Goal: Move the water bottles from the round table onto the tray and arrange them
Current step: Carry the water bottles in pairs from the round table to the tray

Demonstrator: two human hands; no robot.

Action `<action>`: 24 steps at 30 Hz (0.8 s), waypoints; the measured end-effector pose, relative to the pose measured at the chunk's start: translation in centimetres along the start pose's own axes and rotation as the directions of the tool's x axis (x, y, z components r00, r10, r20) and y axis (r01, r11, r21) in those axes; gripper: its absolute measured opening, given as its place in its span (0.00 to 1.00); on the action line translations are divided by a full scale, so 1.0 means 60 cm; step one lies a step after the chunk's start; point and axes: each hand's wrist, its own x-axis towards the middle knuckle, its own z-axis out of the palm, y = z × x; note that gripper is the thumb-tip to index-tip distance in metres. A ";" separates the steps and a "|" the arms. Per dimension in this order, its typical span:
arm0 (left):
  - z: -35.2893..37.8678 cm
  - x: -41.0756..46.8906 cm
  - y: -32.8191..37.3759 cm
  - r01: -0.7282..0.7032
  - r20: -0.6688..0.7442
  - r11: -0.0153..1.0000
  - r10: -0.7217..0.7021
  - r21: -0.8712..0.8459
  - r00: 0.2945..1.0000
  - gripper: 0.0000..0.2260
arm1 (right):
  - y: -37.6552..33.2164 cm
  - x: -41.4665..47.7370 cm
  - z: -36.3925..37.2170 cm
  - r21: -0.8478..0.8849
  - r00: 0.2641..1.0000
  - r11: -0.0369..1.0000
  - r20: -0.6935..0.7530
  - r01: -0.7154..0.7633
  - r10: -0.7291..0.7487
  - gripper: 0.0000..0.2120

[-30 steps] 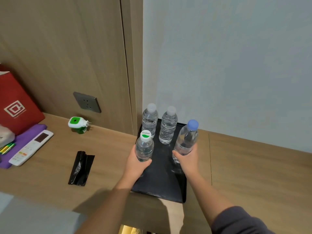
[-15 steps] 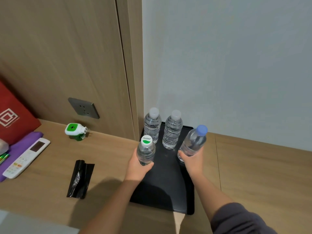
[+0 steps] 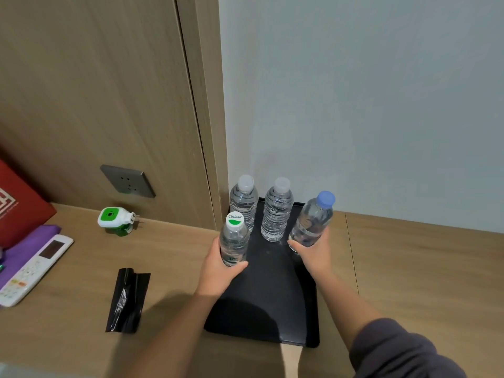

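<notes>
A black tray lies on the wooden counter against the wall. Two clear water bottles with pale caps stand upright at its far end, one on the left and one on the right. My left hand grips a green-and-white-capped bottle upright over the tray's left edge. My right hand grips a blue-capped bottle, tilted to the right, over the tray's right side. I cannot tell whether either held bottle touches the tray.
A folded black plastic bag lies on the counter left of the tray. Further left are a green-and-white plug-in device, a white remote on purple cloth, and a red bag. A wall socket sits above.
Both hands have carried their bottles a little farther along the tray toward the two standing bottles. The view has shifted slightly; the standing bottles have not moved.
</notes>
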 end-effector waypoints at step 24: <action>-0.043 -0.183 0.104 -0.045 0.104 0.487 -0.095 0.872 0.990 0.51 | -0.045 -0.271 -0.150 -0.911 0.943 0.246 0.328 0.330 -0.050 0.43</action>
